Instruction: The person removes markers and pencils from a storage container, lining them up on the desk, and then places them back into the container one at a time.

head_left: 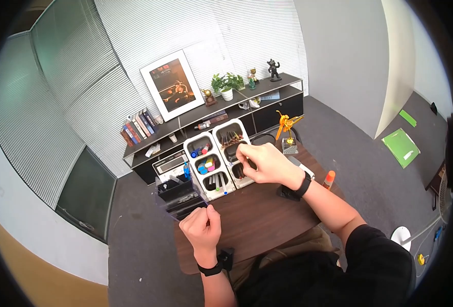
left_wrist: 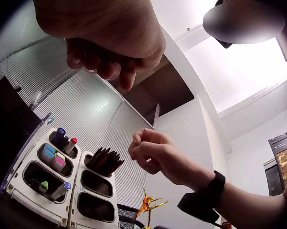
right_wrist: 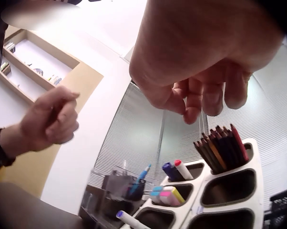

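In the head view my right hand (head_left: 267, 163) is raised over the right white tray, fingers curled, thumb and index close together. Thin pale lines show below those fingertips in the right wrist view; I cannot tell whether they are something pinched. Beneath this hand a bundle of dark pencils (right_wrist: 222, 150) stands in the tray's (right_wrist: 259, 183) far compartment. My left hand (head_left: 202, 227) hovers above the table's near left side, its fingers loosely curled around nothing visible. The left white tray (left_wrist: 36, 202) holds capped markers (right_wrist: 184, 169), blue, yellow and pink highlighters (right_wrist: 171, 196) and white pens (left_wrist: 62, 190).
A dark organizer (head_left: 170, 193) stands left of the trays on the brown table (head_left: 247, 217). To the right are a golden figurine (head_left: 287, 124) on a clear block and an orange-capped tube (head_left: 329, 178). Behind the table runs a low shelf (head_left: 283, 84) with books, picture and plant.
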{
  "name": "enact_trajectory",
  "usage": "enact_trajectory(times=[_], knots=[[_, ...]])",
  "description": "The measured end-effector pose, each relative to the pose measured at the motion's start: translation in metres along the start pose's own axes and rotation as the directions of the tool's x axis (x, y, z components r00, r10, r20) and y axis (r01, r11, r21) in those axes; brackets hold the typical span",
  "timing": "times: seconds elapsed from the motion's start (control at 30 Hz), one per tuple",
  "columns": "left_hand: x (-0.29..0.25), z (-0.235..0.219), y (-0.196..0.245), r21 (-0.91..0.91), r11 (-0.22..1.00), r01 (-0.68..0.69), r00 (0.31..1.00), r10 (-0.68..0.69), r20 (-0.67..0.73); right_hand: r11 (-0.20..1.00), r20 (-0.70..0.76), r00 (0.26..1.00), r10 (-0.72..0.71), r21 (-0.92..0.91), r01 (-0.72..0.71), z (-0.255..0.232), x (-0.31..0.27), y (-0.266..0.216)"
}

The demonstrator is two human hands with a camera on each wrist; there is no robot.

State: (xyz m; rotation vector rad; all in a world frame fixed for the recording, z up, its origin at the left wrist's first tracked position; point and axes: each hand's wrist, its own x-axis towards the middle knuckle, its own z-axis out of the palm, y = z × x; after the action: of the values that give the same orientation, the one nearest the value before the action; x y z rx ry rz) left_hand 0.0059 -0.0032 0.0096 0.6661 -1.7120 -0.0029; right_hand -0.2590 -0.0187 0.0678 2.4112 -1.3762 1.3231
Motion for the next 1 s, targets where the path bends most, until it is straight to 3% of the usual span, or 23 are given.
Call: enact_trajectory(times=[0.13,0.33,0.43,0.7,0.87,1.0], knots=[[-0.002,0.0,-0.001,0.001,1.0,0.004,1.0,-0.004,0.001,1.0,0.111,0.994,0.006,0.0,-0.006,0.004,-0.013,0.02],[-0.002,0.003,-0.001,-0.011,1.0,-0.017,1.0,0.018,0.021,0.977,0.297,0.945,0.137,-0.199,-0.079,0.037,-0.035,0.06],[-0.001,0.0,0.005,0.012,1.0,0.029,0.999,-0.03,0.04,0.988,0.218,0.976,0.01,-0.151,0.023,0.049,-0.04,0.06],[0.0,0.001,0.006,0.0,1.0,0.027,0.999,-0.027,0.045,0.974,0.13,0.991,-0.023,-0.221,0.052,0.057,-0.041,0.065],[-0.002,0.003,0.005,-0.019,0.999,0.039,0.998,-0.039,0.039,0.994,-0.115,0.99,-0.083,-0.084,0.074,0.036,-0.031,0.044],[-0.006,0.006,-0.001,-0.015,1.0,0.011,1.0,-0.01,0.026,0.984,-0.311,0.934,-0.178,-0.051,0.17,0.029,-0.032,0.041]])
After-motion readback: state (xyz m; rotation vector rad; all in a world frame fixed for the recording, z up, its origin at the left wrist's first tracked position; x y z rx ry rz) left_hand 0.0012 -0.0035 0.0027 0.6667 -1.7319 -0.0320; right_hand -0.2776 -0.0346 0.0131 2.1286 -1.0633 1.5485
